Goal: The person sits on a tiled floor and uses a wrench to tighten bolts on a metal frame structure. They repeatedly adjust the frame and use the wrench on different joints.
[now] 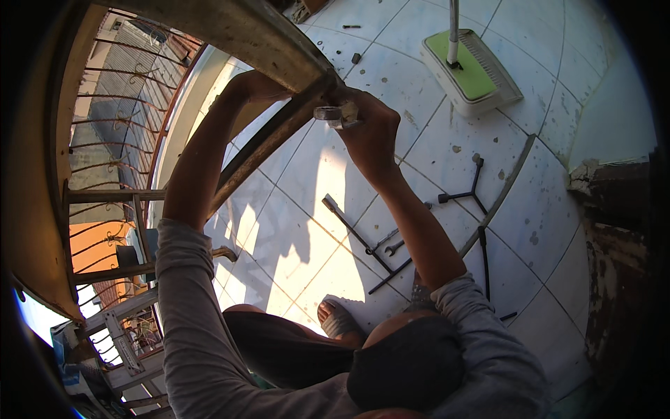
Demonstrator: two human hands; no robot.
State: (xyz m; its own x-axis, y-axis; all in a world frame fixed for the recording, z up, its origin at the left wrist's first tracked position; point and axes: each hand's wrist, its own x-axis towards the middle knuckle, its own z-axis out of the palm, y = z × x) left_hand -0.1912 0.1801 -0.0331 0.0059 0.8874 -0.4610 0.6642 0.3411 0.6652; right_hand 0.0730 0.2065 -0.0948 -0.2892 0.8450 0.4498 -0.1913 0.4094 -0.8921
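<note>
Metal frame bar (279,133) steadied by left hand (251,87), grip probably closed; right hand (370,129) clamped a wrench (335,113), which could slip onto tiled floor (433,140).

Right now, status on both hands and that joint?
Left hand gripping metal frame. Right hand holding ring spanner at frame joint. Loose tools on tiled floor below.

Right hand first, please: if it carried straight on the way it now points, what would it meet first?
The right hand holds a small metal fitting and points up-left at the joint of the metal frame. Going on, it would most likely meet that frame bar at once; the left hand grips just beyond it. Depth is hard to judge.
</note>
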